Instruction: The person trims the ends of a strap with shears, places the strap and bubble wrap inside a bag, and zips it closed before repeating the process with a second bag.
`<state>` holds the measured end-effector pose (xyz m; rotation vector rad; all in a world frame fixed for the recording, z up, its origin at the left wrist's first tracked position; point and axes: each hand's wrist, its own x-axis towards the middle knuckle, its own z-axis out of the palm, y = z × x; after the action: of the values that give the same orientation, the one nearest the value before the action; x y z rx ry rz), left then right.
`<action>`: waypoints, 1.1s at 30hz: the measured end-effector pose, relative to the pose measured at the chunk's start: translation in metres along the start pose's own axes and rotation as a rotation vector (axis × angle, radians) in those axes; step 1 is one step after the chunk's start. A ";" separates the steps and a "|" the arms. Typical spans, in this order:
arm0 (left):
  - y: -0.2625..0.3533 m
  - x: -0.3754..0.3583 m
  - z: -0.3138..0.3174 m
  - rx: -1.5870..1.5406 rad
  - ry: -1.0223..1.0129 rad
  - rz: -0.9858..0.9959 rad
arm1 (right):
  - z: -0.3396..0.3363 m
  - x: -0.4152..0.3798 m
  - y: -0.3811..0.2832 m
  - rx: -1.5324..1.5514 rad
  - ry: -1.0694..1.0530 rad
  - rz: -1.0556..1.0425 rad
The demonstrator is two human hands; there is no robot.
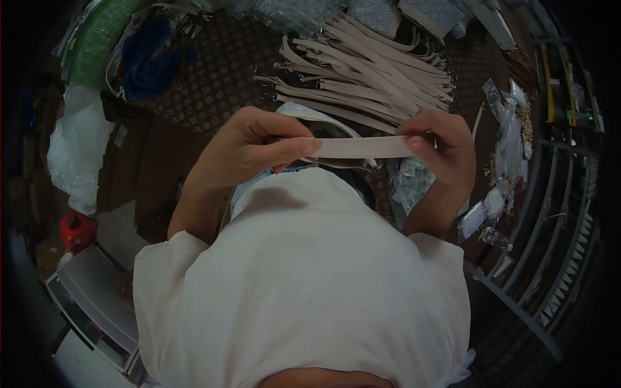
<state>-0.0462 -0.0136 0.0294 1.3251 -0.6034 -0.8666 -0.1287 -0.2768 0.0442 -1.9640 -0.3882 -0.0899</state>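
A pale stitched strap (362, 148) is stretched level between my two hands, in front of my chest. My left hand (262, 142) pinches one end between thumb and fingers. At the other end, my right hand (443, 143) grips it with thumb and curled fingers. More of the strap, or another pale band (323, 118), loops behind my hands; how it joins is hidden. Just beyond lies a large pile of similar pale straps (369, 71) with metal fittings at their ends, spread on a brown patterned cloth (220, 68).
Clear plastic wrap (284, 14) and wrapped patterned pieces (430, 16) lie at the far edge. A dark blue bundle (150, 58) sits at the left, near green wrap (103, 39). Plastic bags (508, 123) line the right side, beside a metal rack (550, 226). A red container (77, 231) stands lower left.
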 end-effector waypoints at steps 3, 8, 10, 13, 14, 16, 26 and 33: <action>0.004 0.002 0.005 0.110 0.005 -0.015 | 0.026 0.014 -0.015 -0.121 -0.079 -0.048; 0.002 0.004 0.009 0.257 0.015 0.099 | 0.050 0.025 -0.017 -0.063 -0.066 0.015; 0.004 0.002 0.004 0.323 0.046 0.107 | 0.049 0.025 -0.017 -0.013 -0.057 0.092; 0.007 -0.003 -0.003 0.243 0.053 0.031 | 0.041 0.022 -0.019 0.182 -0.055 0.294; 0.008 -0.005 -0.004 0.240 0.052 0.030 | 0.037 0.020 -0.019 0.247 -0.055 0.348; 0.008 -0.006 -0.006 0.248 0.048 0.058 | 0.035 0.017 -0.019 0.311 -0.056 0.405; 0.003 0.006 -0.001 0.566 0.183 0.462 | 0.040 0.009 -0.021 0.236 0.078 0.169; -0.014 0.004 0.018 0.490 0.403 0.362 | 0.068 0.018 -0.021 -0.698 0.417 -0.336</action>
<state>-0.0608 -0.0274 0.0178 1.7038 -0.7294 -0.1420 -0.1265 -0.2038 0.0388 -2.4553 -0.4406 -0.9421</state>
